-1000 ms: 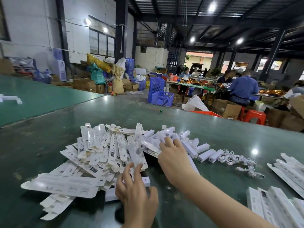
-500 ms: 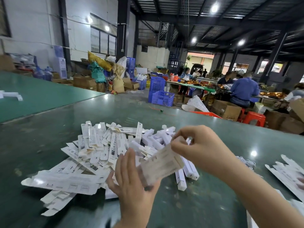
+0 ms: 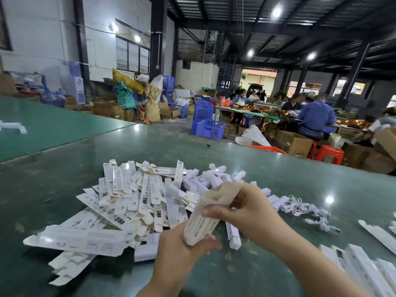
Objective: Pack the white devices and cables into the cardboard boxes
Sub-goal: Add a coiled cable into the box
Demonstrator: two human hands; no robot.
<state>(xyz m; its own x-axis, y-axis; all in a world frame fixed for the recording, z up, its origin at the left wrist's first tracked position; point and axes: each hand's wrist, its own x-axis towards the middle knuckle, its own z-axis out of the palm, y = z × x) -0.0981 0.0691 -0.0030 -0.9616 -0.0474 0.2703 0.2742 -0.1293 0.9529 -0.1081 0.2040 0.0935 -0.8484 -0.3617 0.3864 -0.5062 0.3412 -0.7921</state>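
- Item in hand: slim white printed cardboard box (image 3: 202, 219), tan inside, held above the green desk (image 3: 267, 174) w/ its open end tilted up and away.
- Left hand (image 3: 182, 246): fingers curled round the box's lower end, gripping it.
- Right hand (image 3: 246, 209): pinching the box's upper mouth, thumb on the near face; appears to be squaring it open.
- Stock, left of the left hand: heap of flat, unfolded white card boxes (image 3: 128, 200); more long blanks nearest, approx. under that heap.
- Stock, beyond the right hand: small white block-shaped devices (image 3: 214, 179); further right, a tangle of thin white cables (image 3: 306, 211). Neither is in a box yet.
- Right of the right hand: more white box blanks (image 3: 364, 266) at the frame edge.
- Step, judged: erecting the box. Do well by holding the base firm, pressing opposite edges so the tube opens square, tucking the bottom flap fully before loading; avoid creasing the thin card.
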